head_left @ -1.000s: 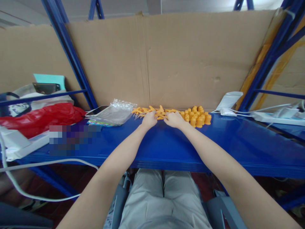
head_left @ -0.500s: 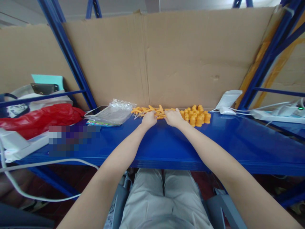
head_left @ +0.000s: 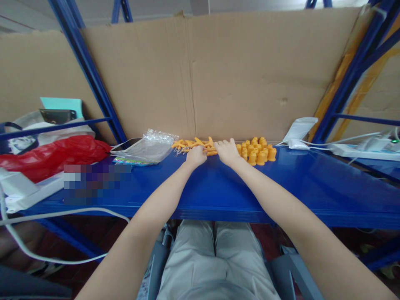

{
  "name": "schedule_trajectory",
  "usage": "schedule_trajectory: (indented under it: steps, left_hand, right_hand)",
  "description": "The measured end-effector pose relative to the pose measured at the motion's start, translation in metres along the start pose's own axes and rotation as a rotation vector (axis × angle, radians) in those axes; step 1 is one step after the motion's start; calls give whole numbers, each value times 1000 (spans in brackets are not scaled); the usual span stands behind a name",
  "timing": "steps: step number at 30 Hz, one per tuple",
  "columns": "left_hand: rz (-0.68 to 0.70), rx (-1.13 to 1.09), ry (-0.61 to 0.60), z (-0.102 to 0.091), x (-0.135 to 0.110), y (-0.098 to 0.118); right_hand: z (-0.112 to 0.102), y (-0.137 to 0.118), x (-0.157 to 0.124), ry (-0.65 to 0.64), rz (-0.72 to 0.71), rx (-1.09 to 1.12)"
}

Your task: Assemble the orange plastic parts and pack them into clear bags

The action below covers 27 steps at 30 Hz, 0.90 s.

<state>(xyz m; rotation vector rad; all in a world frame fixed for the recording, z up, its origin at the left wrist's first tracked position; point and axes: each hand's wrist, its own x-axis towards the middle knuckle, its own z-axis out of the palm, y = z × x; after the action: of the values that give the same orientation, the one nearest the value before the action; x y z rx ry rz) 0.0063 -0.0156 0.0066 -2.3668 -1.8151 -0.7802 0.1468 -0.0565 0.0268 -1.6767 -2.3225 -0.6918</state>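
Note:
My left hand [head_left: 196,157] is closed, its fingertips at an orange plastic piece [head_left: 212,153] that shows between my two hands. My right hand [head_left: 228,153] is just right of that piece, palm down, with its fingers reaching forward and somewhat apart. I cannot tell whether its thumb side touches the piece. Beyond my left hand lies a loose heap of orange T-shaped pieces [head_left: 197,142]. Small metal hooks or springs [head_left: 181,151] lie at the heap's left edge. Several orange cup-shaped parts [head_left: 261,156] stand grouped right of my right hand.
A clear plastic bag [head_left: 146,150] lies left of the heap on the blue table [head_left: 218,196]. Cardboard [head_left: 243,79] walls off the back. A red bag [head_left: 59,154] and white power strip [head_left: 28,200] sit at left. Another power strip [head_left: 365,152] and a white packet [head_left: 300,132] are at right.
My right hand has lifted slightly and its fingers have drawn back a little from the orange piece. My left hand stays almost where it was.

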Motion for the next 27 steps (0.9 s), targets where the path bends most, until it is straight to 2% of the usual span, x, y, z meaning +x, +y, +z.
schedule_trajectory:
  steps: [10,16,21,23,27]
  left_hand:
    - [-18,-19,1,-5,-4,4]
    - [-13,-126,110,0,2,-3]
    - [6,-394,248,4,12,-7]
    - [-38,-565,230,3,12,-4]
    - [-152,-874,117,1,7,5]
  right_hand:
    - [0,2,-1,13,-2,5]
    - [5,6,1,27,18,33]
    - [10,10,3,49,42,51]
    - [10,9,4,56,39,62]
    - [9,5,4,55,20,62]
